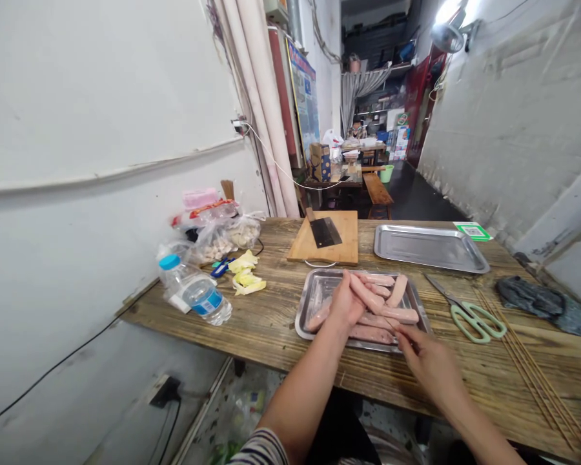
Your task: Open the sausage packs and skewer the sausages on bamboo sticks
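Risk, judged: the smooth pink sausage may roll or twist out of the left hand; cause, a slick-looking surface over a loose pile. The thin stick-like piece at the right hand could stray sideways and prick the left fingers if pushed off line. A hard push might also shift the rectangular silver metal tray beneath. Green-handled metal scissors and long tan bamboo skewers lie right of the tray; a wide swing of the right forearm could knock them.

Pose: left forearm reaches in from the near side, hand over the tray's middle, fingers closed around the sausage, which slants from far left to near right. Right hand at the tray's near right, wrist low, fingertips apparently pinched on the stick-like piece; exact contact unclear. More sausages lie in the tray.
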### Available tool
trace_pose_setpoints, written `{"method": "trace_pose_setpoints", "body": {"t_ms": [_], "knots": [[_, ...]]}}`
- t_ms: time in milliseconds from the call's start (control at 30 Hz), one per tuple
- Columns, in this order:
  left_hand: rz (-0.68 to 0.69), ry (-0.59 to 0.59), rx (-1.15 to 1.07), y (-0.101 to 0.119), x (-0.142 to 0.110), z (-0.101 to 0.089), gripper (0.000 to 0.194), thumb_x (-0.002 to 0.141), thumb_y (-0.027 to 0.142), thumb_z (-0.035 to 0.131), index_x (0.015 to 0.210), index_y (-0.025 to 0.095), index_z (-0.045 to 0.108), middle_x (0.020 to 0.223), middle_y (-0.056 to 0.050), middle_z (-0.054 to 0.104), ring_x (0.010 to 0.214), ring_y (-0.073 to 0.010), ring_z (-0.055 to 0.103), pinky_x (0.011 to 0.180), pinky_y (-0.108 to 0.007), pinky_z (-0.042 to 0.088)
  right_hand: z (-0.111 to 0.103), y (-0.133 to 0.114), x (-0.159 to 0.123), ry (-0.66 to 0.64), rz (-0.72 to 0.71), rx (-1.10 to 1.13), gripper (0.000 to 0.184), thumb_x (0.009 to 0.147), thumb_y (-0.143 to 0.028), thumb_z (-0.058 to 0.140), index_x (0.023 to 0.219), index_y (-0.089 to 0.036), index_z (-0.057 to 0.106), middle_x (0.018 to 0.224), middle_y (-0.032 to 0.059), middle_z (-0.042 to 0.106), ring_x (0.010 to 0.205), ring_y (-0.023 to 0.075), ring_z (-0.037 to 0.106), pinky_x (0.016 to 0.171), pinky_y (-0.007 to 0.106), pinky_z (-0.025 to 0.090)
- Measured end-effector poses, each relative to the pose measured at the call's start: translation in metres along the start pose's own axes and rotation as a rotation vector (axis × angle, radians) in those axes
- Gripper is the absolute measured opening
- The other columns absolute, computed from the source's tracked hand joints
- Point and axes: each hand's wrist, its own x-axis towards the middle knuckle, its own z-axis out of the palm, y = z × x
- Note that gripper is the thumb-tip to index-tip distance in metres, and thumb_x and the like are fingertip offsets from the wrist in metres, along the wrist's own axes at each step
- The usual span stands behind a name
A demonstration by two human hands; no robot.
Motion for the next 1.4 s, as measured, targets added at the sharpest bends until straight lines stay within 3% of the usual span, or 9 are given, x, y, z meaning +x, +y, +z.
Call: {"method": "trace_pose_setpoints", "body": {"t_ms": [167,300,367,467,633,800,1033,1233,1400], "knots": [[0.010,-0.093,-0.031,-0.001,0.002,-0.002,0.029,0.086,0.039,0.055,0.073,0.013,0.052,0.061,0.001,0.044,0.053,-0.0083,0.045,0.056,-0.021,0.045,-0.006,-0.006,-0.003,-0.062,-0.066,0.049,0.032,0.087,-0.035,0.043,0.094,-0.019,0.070,0.092,0.0070,0.072,0.079,0.0213,0.068,0.070,0.030,0.053],[0.011,-0.064,-0.027,0.000,-0.001,0.001,0.028,0.090,0.038,0.049,0.083,0.012,0.057,0.076,-0.006,0.059,0.071,-0.0133,0.059,0.074,-0.026,0.050,-0.021,0.000,0.011,-0.065,-0.080,-0.013,0.034,0.087,-0.032,0.040,0.096,-0.018,0.071,0.090,0.0066,0.072,0.075,0.0208,0.068,0.068,0.030,0.052],[0.016,-0.043,-0.012,-0.001,-0.004,0.005,0.035,0.091,0.043,0.044,0.097,0.012,0.058,0.100,-0.014,0.063,0.094,-0.0181,0.061,0.089,-0.030,0.047,-0.033,0.014,0.029,-0.047,-0.051,-0.083,0.034,0.085,-0.033,0.041,0.094,-0.020,0.071,0.090,0.0057,0.072,0.075,0.0208,0.068,0.069,0.029,0.051],[0.068,0.004,0.039,-0.001,-0.006,0.007,0.040,0.090,0.044,0.044,0.113,0.013,0.053,0.125,-0.018,0.054,0.114,-0.0205,0.054,0.100,-0.033,0.040,-0.053,0.044,0.069,-0.046,0.014,-0.193,0.031,0.083,-0.033,0.046,0.093,-0.021,0.072,0.084,0.0036,0.073,0.071,0.0196,0.066,0.066,0.028,0.048],[0.165,0.002,0.123,-0.005,-0.008,0.003,0.037,0.086,0.032,0.056,0.117,0.013,0.052,0.131,-0.020,0.050,0.117,-0.0230,0.053,0.102,-0.035,0.037,-0.070,0.093,0.141,0.005,0.139,-0.317,0.023,0.082,-0.024,0.052,0.090,-0.017,0.072,0.079,0.0068,0.072,0.076,0.0219,0.065,0.071,0.029,0.046],[0.172,0.005,0.247,-0.011,-0.008,-0.001,0.040,0.078,0.030,0.066,0.114,0.015,0.057,0.120,-0.016,0.058,0.109,-0.0239,0.057,0.091,-0.035,0.043,-0.049,0.117,0.190,0.039,0.322,-0.375,0.018,0.088,-0.029,0.057,0.090,-0.013,0.066,0.087,0.0046,0.068,0.081,0.0157,0.063,0.078,0.033,0.049],[0.300,0.223,0.254,-0.005,-0.005,0.000,0.030,0.075,0.024,0.063,0.104,0.016,0.060,0.103,-0.008,0.060,0.087,-0.0128,0.058,0.074,-0.023,0.045,0.004,0.109,0.229,0.035,0.553,-0.298,0.027,0.092,-0.036,0.051,0.100,-0.012,0.061,0.099,0.0050,0.062,0.088,0.0159,0.061,0.078,0.034,0.051],[0.378,0.289,0.222,-0.003,-0.003,0.000,0.028,0.070,0.021,0.063,0.097,0.017,0.059,0.095,-0.005,0.058,0.079,-0.0108,0.056,0.068,-0.021,0.044,0.028,0.097,0.234,0.028,0.614,-0.222,0.026,0.091,-0.036,0.053,0.101,-0.013,0.061,0.100,0.0057,0.062,0.087,0.0149,0.060,0.078,0.034,0.052],[0.440,0.336,0.227,0.000,0.000,-0.003,0.029,0.068,0.020,0.061,0.097,0.016,0.058,0.094,-0.005,0.057,0.075,-0.0099,0.055,0.066,-0.021,0.044,0.028,0.092,0.220,0.022,0.524,-0.157,0.028,0.091,-0.038,0.053,0.095,-0.012,0.062,0.086,0.0022,0.064,0.076,0.0132,0.062,0.072,0.031,0.052]]}}
